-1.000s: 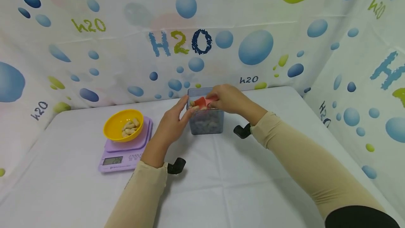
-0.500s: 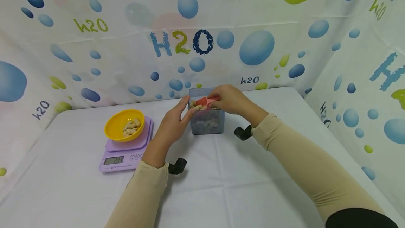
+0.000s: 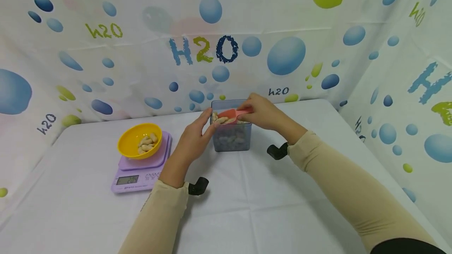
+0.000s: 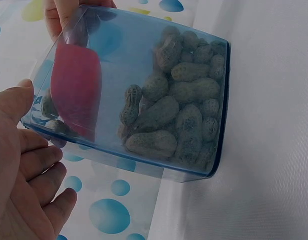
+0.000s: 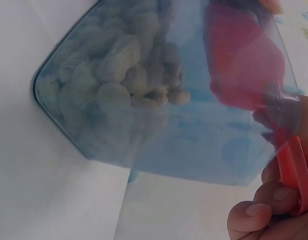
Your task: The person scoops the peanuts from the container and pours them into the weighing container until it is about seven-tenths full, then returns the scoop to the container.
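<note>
A clear bluish plastic box (image 3: 231, 138) stands on the table, peanuts (image 4: 164, 110) filling its lower part. My left hand (image 3: 192, 138) holds the box at its near left corner, thumb on the front and fingers along the left side. With my right hand (image 3: 263, 113) I grip the handle of a red scoop (image 3: 229, 115). The scoop lies level at the top of the box with several peanuts in it. Through the wall, the left wrist view shows the scoop's red bowl (image 4: 76, 90) above the peanut pile.
On the left, a purple kitchen scale (image 3: 135, 175) carries a yellow bowl (image 3: 128, 144) with several peanuts. Its display (image 3: 127, 180) seems to read 204. A white cloth covers the table, and a curtain printed with blue drops (image 3: 286, 56) hangs close behind the box.
The scoop has risen a little and levelled, shifting right with my right hand; peanuts now show in it. My left hand stays at the box.
</note>
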A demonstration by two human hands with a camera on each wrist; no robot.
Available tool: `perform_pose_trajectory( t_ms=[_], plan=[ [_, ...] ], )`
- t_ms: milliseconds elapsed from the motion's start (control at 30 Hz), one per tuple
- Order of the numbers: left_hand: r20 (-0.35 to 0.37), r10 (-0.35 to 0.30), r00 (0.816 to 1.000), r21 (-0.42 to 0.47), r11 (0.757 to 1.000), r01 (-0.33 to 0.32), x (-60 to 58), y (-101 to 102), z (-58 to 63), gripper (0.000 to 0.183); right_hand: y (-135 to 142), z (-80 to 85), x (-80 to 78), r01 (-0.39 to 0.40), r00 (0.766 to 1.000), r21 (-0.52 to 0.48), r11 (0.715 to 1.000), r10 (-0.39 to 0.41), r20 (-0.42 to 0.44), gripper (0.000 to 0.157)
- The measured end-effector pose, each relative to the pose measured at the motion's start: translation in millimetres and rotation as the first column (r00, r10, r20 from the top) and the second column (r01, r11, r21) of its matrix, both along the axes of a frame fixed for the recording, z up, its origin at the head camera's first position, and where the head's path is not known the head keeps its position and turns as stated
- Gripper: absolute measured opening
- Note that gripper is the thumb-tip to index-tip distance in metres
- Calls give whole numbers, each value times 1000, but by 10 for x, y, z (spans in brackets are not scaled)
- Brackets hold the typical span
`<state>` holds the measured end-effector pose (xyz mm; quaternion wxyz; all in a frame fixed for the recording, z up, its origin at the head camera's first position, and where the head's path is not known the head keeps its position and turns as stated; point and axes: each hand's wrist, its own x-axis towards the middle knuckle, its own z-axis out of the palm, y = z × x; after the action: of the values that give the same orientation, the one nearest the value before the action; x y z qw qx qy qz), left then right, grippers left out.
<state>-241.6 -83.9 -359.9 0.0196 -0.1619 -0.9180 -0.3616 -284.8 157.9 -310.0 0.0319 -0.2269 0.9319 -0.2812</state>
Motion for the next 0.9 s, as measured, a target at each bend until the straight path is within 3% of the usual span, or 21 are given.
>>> perform_pose_trajectory(
  t_ms=[900],
  plan=[
    [20, 11, 1000, -3, 1000, -11, -23, 11, 6, 71, 394, -4, 19, 82, 996, -122, 989, -77, 43, 40]
  ],
)
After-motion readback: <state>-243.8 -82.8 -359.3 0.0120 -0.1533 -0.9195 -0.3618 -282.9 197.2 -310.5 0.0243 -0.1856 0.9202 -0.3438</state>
